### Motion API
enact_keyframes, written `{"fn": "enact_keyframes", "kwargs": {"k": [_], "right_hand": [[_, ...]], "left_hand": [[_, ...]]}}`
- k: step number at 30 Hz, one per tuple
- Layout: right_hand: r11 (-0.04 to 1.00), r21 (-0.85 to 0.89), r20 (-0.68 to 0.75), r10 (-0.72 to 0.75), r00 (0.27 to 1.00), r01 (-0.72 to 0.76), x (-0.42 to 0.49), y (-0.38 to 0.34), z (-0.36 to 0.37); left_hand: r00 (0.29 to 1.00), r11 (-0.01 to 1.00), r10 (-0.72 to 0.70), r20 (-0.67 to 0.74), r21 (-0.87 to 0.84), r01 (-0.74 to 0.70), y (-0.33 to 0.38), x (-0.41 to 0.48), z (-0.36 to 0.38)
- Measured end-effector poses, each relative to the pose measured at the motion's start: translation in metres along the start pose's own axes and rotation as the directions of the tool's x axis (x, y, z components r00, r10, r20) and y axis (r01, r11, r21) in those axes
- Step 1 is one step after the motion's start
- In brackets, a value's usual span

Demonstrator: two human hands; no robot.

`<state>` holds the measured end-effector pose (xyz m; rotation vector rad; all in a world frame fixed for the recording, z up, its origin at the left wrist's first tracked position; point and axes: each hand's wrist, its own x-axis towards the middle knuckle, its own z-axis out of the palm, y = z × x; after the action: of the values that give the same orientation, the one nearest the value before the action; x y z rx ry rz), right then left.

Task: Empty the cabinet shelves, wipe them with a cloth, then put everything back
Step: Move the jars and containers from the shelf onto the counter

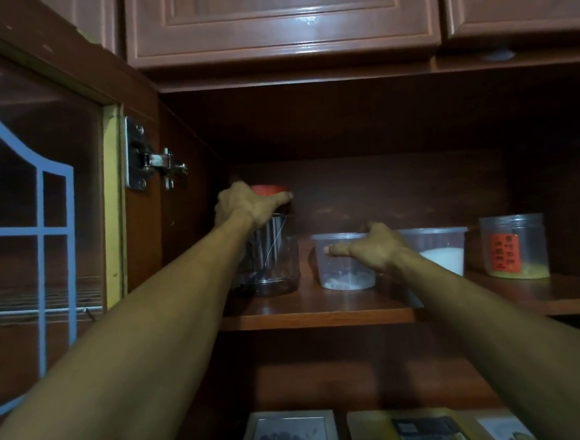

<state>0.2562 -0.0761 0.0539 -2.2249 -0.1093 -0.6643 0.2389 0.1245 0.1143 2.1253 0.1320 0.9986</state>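
Observation:
A clear plastic jar (273,258) with a red lid (268,189) stands at the left end of the wooden cabinet shelf (316,316). My left hand (246,204) grips the top of this jar, fingers wrapped over the lid. Beside it sits a small clear tub (343,271) with a little white powder at the bottom. My right hand (373,246) rests on this tub's lid, thumb stretched to the left. Behind my right wrist stands a second tub (443,253) holding white grains. A clear jar with an orange label (515,247) stands at the right.
The glass cabinet door (41,220) with a blue frame pattern hangs open at the left, its metal hinge (154,160) close to my left hand. Closed wooden doors (281,17) sit above. On the shelf below lie framed pictures (290,436) and flat boxes (416,431).

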Motion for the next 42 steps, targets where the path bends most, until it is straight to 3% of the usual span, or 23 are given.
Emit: {"fn": "enact_keyframes", "kwargs": {"k": [22, 42], "right_hand": [[0.987, 0.101, 0.027, -0.130, 0.991, 0.127, -0.046, -0.010, -0.076], [0.996, 0.002, -0.077, -0.091, 0.993, 0.092, -0.148, -0.018, -0.113]], "left_hand": [[0.991, 0.998, 0.062, -0.116, 0.027, -0.059, 0.038, -0.045, -0.048], [0.989, 0.988, 0.147, -0.033, -0.035, -0.148, 0.050, -0.126, -0.115]]}}
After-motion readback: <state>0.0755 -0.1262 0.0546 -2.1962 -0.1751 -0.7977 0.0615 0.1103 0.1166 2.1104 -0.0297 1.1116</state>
